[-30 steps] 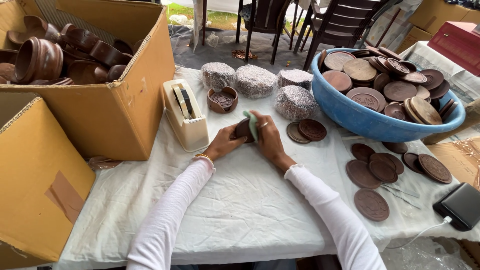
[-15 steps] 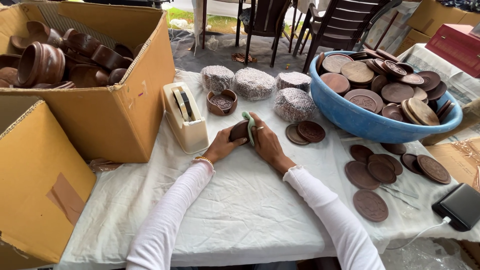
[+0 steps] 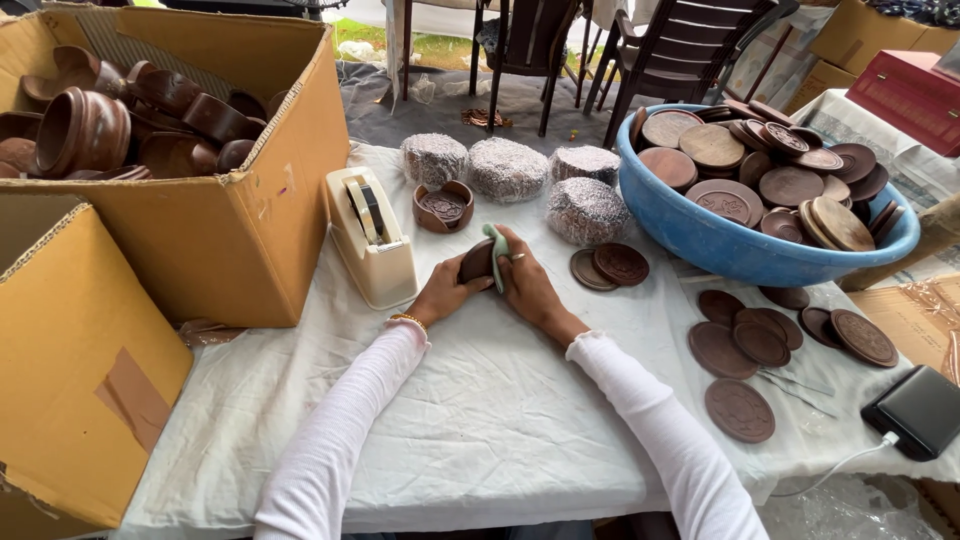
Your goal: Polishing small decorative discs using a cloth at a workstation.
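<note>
My left hand (image 3: pixel 447 291) grips a round dark brown wooden disc (image 3: pixel 477 261) on edge over the white tablecloth. My right hand (image 3: pixel 527 281) presses a pale green cloth (image 3: pixel 497 253) against the disc's face. Both hands meet near the middle of the table, just right of a cream tape dispenser (image 3: pixel 372 236). A small brown wooden holder (image 3: pixel 443 206) stands just beyond the hands.
A big cardboard box (image 3: pixel 230 225) of wooden bowls stands at the left. A blue basin (image 3: pixel 712 244) full of discs sits at the right, with loose discs (image 3: pixel 745 342) before it and two discs (image 3: pixel 606 267) beside my right hand. Wrapped bundles (image 3: pixel 508 170) lie behind. A black power bank (image 3: pixel 919 410) sits far right.
The hands stay in the same spot; the green cloth shifts slightly over the disc. Nothing else has moved.
</note>
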